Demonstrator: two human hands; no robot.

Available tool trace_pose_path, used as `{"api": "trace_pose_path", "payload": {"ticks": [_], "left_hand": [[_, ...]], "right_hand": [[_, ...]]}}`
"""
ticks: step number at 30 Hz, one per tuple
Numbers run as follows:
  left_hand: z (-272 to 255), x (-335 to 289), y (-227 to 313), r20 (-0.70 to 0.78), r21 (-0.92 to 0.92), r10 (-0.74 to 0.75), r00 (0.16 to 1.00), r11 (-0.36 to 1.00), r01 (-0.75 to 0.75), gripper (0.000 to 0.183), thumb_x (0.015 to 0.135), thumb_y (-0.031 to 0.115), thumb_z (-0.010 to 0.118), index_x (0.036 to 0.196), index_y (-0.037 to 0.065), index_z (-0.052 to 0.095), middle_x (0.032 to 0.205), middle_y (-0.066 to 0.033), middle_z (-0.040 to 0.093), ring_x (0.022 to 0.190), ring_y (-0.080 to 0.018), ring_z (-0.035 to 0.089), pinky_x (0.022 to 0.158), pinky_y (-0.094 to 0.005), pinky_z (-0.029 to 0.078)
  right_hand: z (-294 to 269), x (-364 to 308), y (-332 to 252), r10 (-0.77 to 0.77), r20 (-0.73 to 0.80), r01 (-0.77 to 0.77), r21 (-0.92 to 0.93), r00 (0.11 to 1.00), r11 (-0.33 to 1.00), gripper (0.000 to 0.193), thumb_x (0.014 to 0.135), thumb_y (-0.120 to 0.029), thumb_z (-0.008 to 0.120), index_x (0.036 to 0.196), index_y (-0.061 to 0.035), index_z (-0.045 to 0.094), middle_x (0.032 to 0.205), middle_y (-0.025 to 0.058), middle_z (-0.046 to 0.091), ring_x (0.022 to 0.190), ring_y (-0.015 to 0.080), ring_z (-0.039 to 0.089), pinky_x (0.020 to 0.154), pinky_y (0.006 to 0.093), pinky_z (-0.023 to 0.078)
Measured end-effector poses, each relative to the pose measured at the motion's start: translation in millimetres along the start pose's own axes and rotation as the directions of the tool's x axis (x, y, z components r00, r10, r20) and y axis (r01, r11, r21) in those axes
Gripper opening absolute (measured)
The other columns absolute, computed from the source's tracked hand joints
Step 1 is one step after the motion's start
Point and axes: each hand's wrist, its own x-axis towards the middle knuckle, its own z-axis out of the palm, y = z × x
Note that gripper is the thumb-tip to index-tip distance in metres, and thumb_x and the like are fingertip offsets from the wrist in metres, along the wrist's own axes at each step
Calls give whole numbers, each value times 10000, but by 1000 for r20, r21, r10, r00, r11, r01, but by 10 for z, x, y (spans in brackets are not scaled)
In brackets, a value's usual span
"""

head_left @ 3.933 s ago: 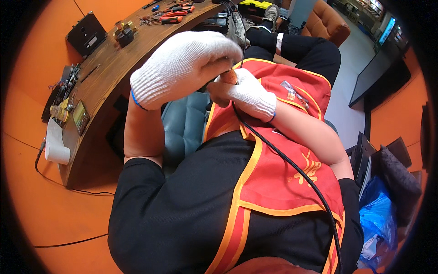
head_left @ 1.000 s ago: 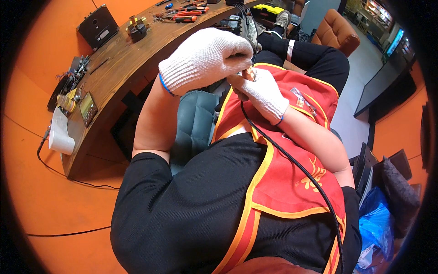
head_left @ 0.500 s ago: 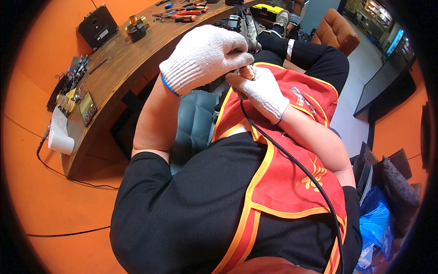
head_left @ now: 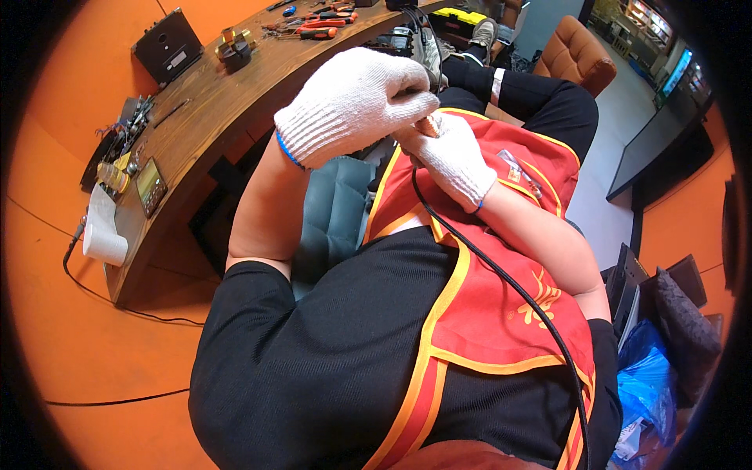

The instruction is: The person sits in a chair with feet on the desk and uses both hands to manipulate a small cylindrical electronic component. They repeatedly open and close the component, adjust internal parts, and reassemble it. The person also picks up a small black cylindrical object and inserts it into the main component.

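My left hand [head_left: 364,98], in a white knitted glove, is closed in a pinch with thumb and fingers over a copper-coloured wound piece [head_left: 428,126]. In the same kind of glove, my right hand [head_left: 450,153] wraps round the lower part of that piece and the black cable [head_left: 501,270]. From beneath the right hand the cable runs down across my red apron [head_left: 501,313] to the lower edge. A thin dark stretch of cable also rises above the hands. Fingers hide most of the copper-coloured piece, so I cannot tell its full shape.
To the left curves a wooden desk [head_left: 188,129] with orange-handled pliers and screwdrivers [head_left: 321,31], tape rolls [head_left: 233,51], a phone [head_left: 150,186] and a paper roll [head_left: 105,244]. A brown chair [head_left: 576,55] stands at the far right; a blue bag [head_left: 646,376] lies at the right.
My left hand has shifted slightly right and down, and its fingertips now cover more of the copper-coloured piece. My right hand stays nearly in place.
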Motion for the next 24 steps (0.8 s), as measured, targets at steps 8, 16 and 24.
{"api": "trace_pose_path", "payload": {"ticks": [8,16,24], "left_hand": [[1,25,-181,-69,-187,261,963,945,-269,218,1020,215,728,1157,52,772,1084,-140,779,973,-307,762,904,-394,609],[-80,10,-181,86,-321,71,994,946,-40,277,1064,244,724,1176,-7,757,1021,-101,781,939,-158,732,886,-317,599],[-50,48,-178,164,-322,118,979,945,-60,267,947,193,813,1132,4,774,1015,-90,782,941,-163,729,899,-307,590]], "right_hand": [[10,-67,-99,46,111,-59,116,993,991,315,977,-320,792,861,-50,678,753,6,632,675,94,552,634,273,425],[22,-29,25,-22,89,4,206,996,979,237,985,-230,802,899,-42,686,804,12,657,723,89,588,662,271,452],[15,-28,102,-95,114,68,222,989,973,323,961,-300,831,1065,-2,763,911,14,754,839,66,660,763,261,541]]}}
